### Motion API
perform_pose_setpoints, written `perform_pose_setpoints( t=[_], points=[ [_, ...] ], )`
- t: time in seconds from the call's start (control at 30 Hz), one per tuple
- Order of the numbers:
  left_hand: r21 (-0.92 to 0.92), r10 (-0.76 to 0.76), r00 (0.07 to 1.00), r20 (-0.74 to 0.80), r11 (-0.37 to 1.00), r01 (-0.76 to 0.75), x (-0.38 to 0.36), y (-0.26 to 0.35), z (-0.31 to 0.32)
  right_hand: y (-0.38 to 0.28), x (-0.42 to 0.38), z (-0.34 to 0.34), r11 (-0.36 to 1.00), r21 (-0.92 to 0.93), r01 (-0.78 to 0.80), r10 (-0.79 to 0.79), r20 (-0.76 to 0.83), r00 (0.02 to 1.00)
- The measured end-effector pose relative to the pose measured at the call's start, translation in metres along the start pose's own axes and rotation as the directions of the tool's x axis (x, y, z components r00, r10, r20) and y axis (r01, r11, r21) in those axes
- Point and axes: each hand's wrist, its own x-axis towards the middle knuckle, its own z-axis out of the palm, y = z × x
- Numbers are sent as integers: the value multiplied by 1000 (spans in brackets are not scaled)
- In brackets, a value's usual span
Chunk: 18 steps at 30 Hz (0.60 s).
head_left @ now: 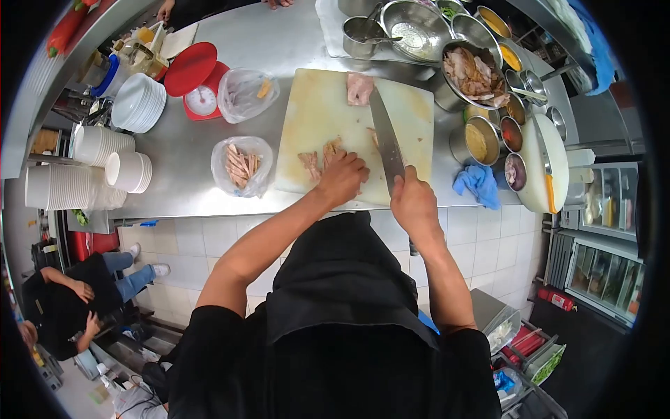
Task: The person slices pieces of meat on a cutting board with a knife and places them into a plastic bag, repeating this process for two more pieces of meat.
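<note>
Nearest the body, at the near edge of the cutting board [317, 112], the left hand [342, 178] is curled palm down, its knuckles bent over a few strips of cut meat [319, 158] that lie just beyond the fingers. Just to its right, the right hand [413, 202] is closed tight around the handle of a cleaver [387, 140], whose broad blade runs away from the hand across the board, between the two hands and slightly tilted. Beyond the blade's tip, at the far edge of the board, lies a whole slab of meat [360, 89]. Left of the left hand, on the steel tabletop [279, 35], sits a clear bag of meat strips [241, 165]; farther on is a second bag [248, 93], and beside that a red scale [199, 87]. Stacks of white bowls [138, 103] stand well to the left. Right of the right hand a blue cloth [479, 183] lies on the tabletop, with small tubs of seasoning [481, 140] past it. Farther still is a metal bowl of cooked meat [474, 73], and beyond it several more steel bowls [415, 28]. Another person [66, 297] crouches on the floor far to the lower left.
</note>
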Motion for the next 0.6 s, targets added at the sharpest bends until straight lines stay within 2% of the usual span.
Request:
perform_pose_setpoints(
  t=[0.07,0.1,0.13,0.17,0.2,0.27,0.3,0.37,0.4,0.47,0.5,0.53,0.6],
  points=[
    [-33,-51,992,117,998,55,10,-10,0,3,-4,0,1000,19,-1,1,-11,1000],
    [-28,-45,991,122,998,49,14,-14,-4,4,-6,2,999,38,2,-2,-17,1000],
    [-133,-226,971,75,963,234,15,-20,-9,5,-6,5,999,49,-4,5,-21,1000],
    [-241,-403,914,50,883,402,14,-25,-14,6,-7,10,997,73,-7,7,-7,1000],
    [-235,-398,916,61,886,400,11,-32,-15,6,-9,14,995,94,-9,8,10,1000],
    [-560,-630,775,60,621,548,2,-47,-16,4,-11,18,992,121,-25,20,36,999],
    [-555,-631,774,58,624,550,-3,-56,-23,2,-11,19,989,143,-33,24,61,998],
    [-662,-759,649,50,461,590,-16,-74,-40,-2,-13,23,987,161,-25,13,75,997],
    [-657,-765,642,44,462,596,-28,-86,-46,-5,-15,25,985,169,-20,5,91,996],
    [-645,-849,525,-57,433,630,-55,-109,-52,-15,-18,33,979,205,-5,-27,155,988],
    [-544,-854,505,-128,486,684,-61,-111,-57,-19,-21,38,973,231,-2,-49,213,976],
    [-542,-857,497,-136,484,687,-65,-113,-60,-21,-24,46,972,234,8,-60,217,974],
    [-410,-788,562,-251,612,676,-67,-111,-65,-27,-30,58,971,223,81,-138,256,957]
  ],
)
